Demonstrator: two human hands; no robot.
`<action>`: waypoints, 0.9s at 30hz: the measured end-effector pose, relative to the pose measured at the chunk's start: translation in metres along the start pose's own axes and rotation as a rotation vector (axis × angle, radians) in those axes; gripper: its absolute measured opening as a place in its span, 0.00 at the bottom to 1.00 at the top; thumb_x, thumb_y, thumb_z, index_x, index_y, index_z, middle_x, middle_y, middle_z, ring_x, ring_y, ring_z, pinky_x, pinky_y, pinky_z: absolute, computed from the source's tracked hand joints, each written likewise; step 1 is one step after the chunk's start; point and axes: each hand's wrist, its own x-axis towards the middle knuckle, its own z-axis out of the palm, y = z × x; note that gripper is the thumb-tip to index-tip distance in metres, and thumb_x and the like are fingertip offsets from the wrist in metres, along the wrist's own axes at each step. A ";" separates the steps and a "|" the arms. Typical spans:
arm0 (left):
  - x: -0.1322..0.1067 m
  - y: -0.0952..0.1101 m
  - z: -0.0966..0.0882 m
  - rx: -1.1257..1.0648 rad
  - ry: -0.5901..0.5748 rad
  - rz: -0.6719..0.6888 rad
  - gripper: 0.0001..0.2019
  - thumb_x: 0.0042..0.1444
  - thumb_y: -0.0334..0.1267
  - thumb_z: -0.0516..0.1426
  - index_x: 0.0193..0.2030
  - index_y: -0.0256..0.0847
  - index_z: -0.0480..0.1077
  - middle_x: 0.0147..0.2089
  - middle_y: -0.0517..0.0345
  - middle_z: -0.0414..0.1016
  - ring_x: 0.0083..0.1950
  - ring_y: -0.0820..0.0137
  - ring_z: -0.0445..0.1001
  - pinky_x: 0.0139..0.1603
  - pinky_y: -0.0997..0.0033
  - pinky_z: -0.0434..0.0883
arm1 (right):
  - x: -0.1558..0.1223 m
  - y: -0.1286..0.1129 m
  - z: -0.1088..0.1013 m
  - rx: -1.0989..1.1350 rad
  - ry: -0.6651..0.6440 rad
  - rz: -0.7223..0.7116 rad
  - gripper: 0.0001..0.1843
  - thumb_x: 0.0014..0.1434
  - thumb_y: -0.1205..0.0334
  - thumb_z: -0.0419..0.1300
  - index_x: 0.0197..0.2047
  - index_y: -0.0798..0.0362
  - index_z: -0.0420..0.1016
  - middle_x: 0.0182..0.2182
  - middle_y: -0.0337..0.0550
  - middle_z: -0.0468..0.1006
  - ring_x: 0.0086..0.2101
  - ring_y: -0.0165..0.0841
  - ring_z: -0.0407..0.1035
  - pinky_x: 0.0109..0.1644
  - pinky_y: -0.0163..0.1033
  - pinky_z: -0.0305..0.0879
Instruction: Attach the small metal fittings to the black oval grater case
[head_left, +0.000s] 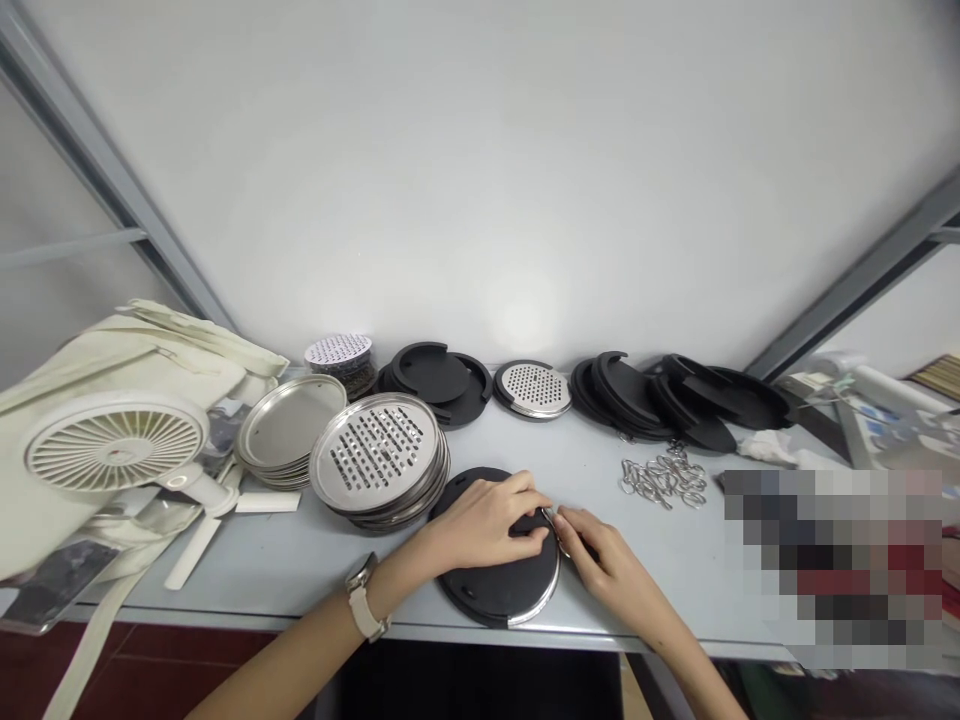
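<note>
Black disc [487,592] sits lower centre of frame, flat on the grey table [300,560] near its front edge. A steel rim [541,598] shows along its lower right side.

Left hand [486,520], watch [361,592] on the wrist, lies on top of the disc. Its fingers are curled and pressing down, tips at the disc's right edge. Right hand [604,562] comes in from lower right, thumb and forefinger pinched tight on a small metal piece [550,517] right at that edge. It's probably one of the rings, too small to confirm. Fingertips of both hands meet at that spot.

Progress, judging by the layout:
- One fitted unit [534,388], a black frame with a perforated steel insert, at back centre.
- This disc is in hand, with the metal piece at its edge. Can't tell if it's seated.
- Loose parts: pile of rings [664,480] right of centre, stack of slotted steel discs [379,455] touching the disc's upper left, plain steel plates [289,425] left of those, small perforated stack [339,352] behind.
- More black discs at back centre [435,378] and a longer leaning row at back right [660,395].

So it looks early: far more parts loose than fitted.

White fan [112,440] and cream bag [150,345] at left, clear of the hands.
</note>
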 end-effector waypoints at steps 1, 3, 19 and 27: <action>0.000 0.000 0.000 -0.003 0.002 -0.004 0.14 0.59 0.39 0.54 0.52 0.43 0.70 0.44 0.57 0.71 0.36 0.71 0.74 0.37 0.73 0.68 | 0.000 0.000 0.000 0.000 0.003 -0.002 0.19 0.70 0.55 0.43 0.28 0.51 0.62 0.25 0.39 0.70 0.29 0.34 0.64 0.32 0.36 0.59; 0.000 0.000 0.001 -0.007 0.005 -0.010 0.14 0.58 0.39 0.55 0.51 0.43 0.70 0.44 0.57 0.70 0.36 0.71 0.74 0.37 0.73 0.68 | 0.001 0.001 0.001 0.000 0.010 -0.002 0.19 0.70 0.55 0.44 0.28 0.51 0.63 0.26 0.39 0.71 0.29 0.34 0.65 0.32 0.36 0.59; 0.001 -0.004 0.002 -0.087 0.028 0.000 0.12 0.57 0.41 0.58 0.47 0.43 0.68 0.43 0.61 0.70 0.39 0.72 0.73 0.39 0.75 0.67 | -0.001 0.000 0.000 0.019 0.014 0.009 0.19 0.70 0.54 0.44 0.28 0.51 0.62 0.25 0.37 0.70 0.27 0.33 0.64 0.32 0.35 0.58; 0.000 -0.006 0.001 -0.083 0.019 0.020 0.11 0.59 0.41 0.56 0.47 0.42 0.70 0.45 0.59 0.71 0.36 0.73 0.73 0.36 0.75 0.66 | -0.002 0.002 0.001 0.058 0.007 0.031 0.19 0.69 0.54 0.44 0.27 0.51 0.58 0.23 0.34 0.64 0.26 0.30 0.60 0.30 0.34 0.55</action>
